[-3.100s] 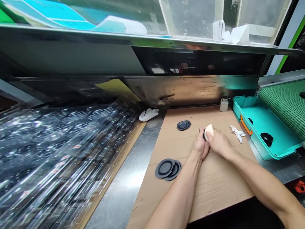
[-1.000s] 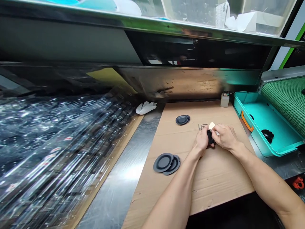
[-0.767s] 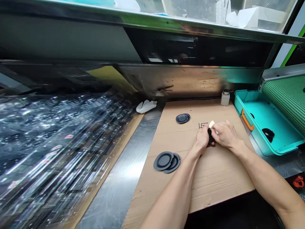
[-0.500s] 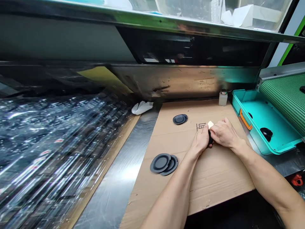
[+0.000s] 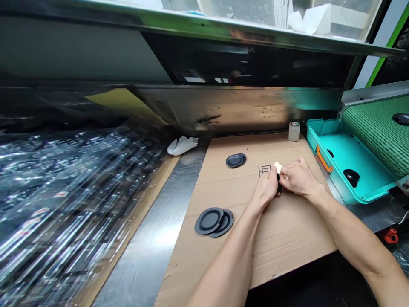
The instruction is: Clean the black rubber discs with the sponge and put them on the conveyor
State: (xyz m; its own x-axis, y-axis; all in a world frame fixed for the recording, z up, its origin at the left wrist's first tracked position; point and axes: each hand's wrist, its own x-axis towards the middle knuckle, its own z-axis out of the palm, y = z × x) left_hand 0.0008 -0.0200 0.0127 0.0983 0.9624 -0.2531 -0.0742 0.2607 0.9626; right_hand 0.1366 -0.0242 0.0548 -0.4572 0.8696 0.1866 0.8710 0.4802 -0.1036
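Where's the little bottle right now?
In the head view, the bottle stands right of centre, at the far edge of the cardboard, just left of the teal bin.

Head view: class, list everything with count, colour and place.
cardboard: one, brown, centre
bench: one, silver, under cardboard
bottle: one, whitish, cardboard's far right corner
discs: four visible, dark grey, on cardboard
plastic sleeves: many, clear, left
crumpled wad: one, white, beside sleeves
sheet: one, yellow, behind sleeves
shelf: one, grey, top
tub: one, turquoise, right
belt: one, green, far right
loose parts: several, black, tub and belt
unclear item: one, red, lower right
piece: one, black, over cardboard
pad: one, cream, by piece
hands: two, bare, holding piece and pad
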